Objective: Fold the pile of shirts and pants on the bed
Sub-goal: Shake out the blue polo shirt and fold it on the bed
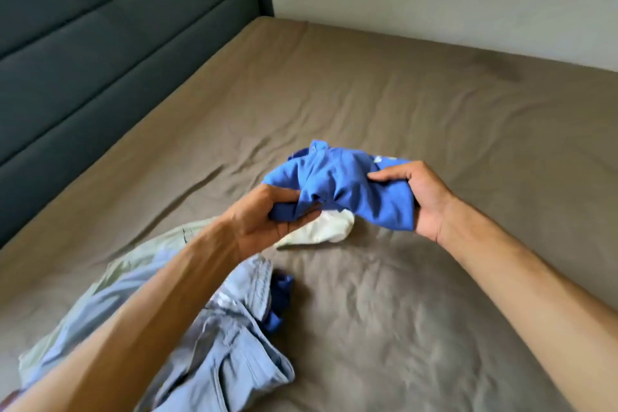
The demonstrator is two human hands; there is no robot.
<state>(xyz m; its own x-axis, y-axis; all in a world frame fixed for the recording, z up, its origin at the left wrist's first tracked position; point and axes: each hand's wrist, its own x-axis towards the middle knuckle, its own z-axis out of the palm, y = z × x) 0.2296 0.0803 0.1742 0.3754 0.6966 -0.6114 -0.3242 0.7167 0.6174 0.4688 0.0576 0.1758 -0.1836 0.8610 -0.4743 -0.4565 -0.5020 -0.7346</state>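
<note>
Above the middle of the bed (401, 104), gripping a bunched blue polo shirt (337, 177) in both hands: left hand (264, 217) pinching a wad of cloth between thumb and curled fingers, right hand (421, 197) closed round the other end, thumb on top. Hanging clear of the brown sheet, collar and buttons facing away toward the far edge. Lying just below the shirt, a white garment (324, 229); nearer the left near corner, waiting unfolded, pale blue jeans (230, 344), a greenish piece (133, 264) and a scrap of darker blue cloth (282, 284).

Probably still opening the shirt out, not yet folding. Best done by working each grip along to a shoulder seam, shaking once so the body drops straight, then laying it face down on the bare sheet toward the right edge, well apart from the pile, smoothing before bringing sleeves in. Worth avoiding: dragging the white garment along, or folding over trapped twists.
</note>
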